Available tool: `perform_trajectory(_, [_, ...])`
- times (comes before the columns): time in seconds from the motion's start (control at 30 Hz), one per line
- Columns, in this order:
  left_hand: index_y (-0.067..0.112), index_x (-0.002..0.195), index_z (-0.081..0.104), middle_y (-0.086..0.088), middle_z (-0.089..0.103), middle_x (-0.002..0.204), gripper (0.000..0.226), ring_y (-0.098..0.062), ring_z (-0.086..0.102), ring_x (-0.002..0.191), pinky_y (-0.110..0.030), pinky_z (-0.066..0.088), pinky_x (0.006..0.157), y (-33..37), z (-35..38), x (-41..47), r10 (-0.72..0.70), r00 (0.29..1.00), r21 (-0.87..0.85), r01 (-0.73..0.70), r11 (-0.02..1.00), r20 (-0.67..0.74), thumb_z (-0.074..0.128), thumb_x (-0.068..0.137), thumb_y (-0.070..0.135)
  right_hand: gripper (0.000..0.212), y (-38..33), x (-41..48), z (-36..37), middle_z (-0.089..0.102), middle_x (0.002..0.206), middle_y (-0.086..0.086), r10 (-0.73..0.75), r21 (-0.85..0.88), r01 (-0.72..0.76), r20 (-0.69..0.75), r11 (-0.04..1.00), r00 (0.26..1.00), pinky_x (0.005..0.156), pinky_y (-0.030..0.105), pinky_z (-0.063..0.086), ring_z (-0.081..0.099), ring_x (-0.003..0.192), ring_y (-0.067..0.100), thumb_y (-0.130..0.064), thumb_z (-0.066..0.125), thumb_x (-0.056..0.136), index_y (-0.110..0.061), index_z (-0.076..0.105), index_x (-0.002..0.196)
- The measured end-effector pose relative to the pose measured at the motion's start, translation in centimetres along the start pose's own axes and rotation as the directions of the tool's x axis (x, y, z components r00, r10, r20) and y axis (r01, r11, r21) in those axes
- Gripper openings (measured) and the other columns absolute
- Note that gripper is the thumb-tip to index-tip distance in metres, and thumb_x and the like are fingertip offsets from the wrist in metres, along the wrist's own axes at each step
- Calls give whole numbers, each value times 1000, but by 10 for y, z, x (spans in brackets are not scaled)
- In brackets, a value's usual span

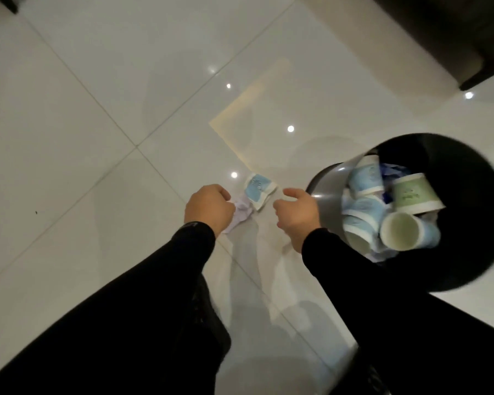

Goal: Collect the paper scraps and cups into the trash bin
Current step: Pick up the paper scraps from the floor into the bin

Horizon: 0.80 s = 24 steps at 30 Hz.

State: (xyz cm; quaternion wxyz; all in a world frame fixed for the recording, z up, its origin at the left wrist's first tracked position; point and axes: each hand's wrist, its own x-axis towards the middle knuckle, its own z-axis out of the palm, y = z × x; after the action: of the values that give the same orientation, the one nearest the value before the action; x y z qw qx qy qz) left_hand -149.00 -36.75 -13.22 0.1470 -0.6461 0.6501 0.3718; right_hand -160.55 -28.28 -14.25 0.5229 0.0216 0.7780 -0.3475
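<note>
A black round trash bin [465, 212] stands at the right on the white tiled floor, holding several paper cups, blue ones [364, 178] and a green one [414, 195]. A squashed blue and white cup [259, 191] lies on the floor between my hands. My left hand [208, 208] is closed around a crumpled pale purple paper scrap [240, 215], just left of that cup. My right hand [297, 212] hovers beside the bin's left rim, fingers apart, holding nothing, a short way right of the squashed cup.
Glossy white floor tiles [97, 124] with grout lines spread to the left and beyond. Dark furniture [454, 38] fills the top right corner. My black-sleeved arms and dark clothing take up the bottom of the view.
</note>
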Motion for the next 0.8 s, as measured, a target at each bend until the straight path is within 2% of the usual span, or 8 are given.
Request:
perform_trajectory(0.07, [18,102,67,-8,64,118,23,-22,57,100,-24,39,79,-16,19,21,38,994,14,-40,999,104,60,79,18,42,16,19,17,53,94,10,42,41,-40,-39,998,998,75,28,42,50,84,22,-2,52,86,-7,51,128])
perform_trajectory(0.17, [28,115,64,-9,39,145,34,-26,36,131,-33,34,102,-31,48,48,123,932,242,-214,947,341,61,81,24,41,27,43,37,52,101,7,118,85,-114,-42,990,992,65,21,43,50,78,16,0,47,88,-11,54,127])
perform_trajectory(0.33, [36,127,50,-12,6,153,47,-35,19,134,-43,33,106,-48,88,68,120,847,501,-414,760,518,54,82,22,44,40,71,53,43,106,0,194,95,-212,174,973,965,66,28,44,46,73,11,-5,47,89,-9,48,133])
perform_trajectory(0.47, [15,132,41,-14,19,146,48,-35,32,119,-40,44,86,-65,100,63,329,856,561,-512,650,399,46,84,15,46,49,86,61,46,82,2,307,205,-326,120,923,944,60,24,41,40,61,9,-8,53,86,-1,48,130])
perform_trajectory(0.57, [2,126,42,-13,37,134,43,-32,43,109,-38,46,82,-72,89,65,326,870,531,-486,694,370,44,84,7,40,48,88,70,51,75,0,364,373,-339,2,864,931,70,28,43,47,64,11,-11,61,83,-5,55,122])
perform_trajectory(0.63, [1,116,52,-13,48,122,34,-30,50,103,-34,42,75,-73,77,68,294,914,475,-397,785,278,45,83,10,42,47,87,72,59,95,7,371,436,-257,-199,863,907,75,29,42,58,81,23,-14,65,79,-5,55,119])
perform_trajectory(0.73, [8,110,61,-7,58,121,32,-27,58,99,-28,38,72,-67,57,74,254,966,302,-255,919,44,46,84,15,60,45,88,67,38,138,12,178,264,-27,-570,964,802,82,20,36,47,120,29,-15,68,75,-15,44,130])
perform_trajectory(0.8, [11,104,63,-4,59,126,27,-25,60,99,-27,40,75,-61,50,80,269,962,231,-252,940,-43,44,85,15,74,41,92,61,24,150,9,-35,38,66,-543,997,839,96,21,34,35,132,30,-19,64,80,-23,27,144])
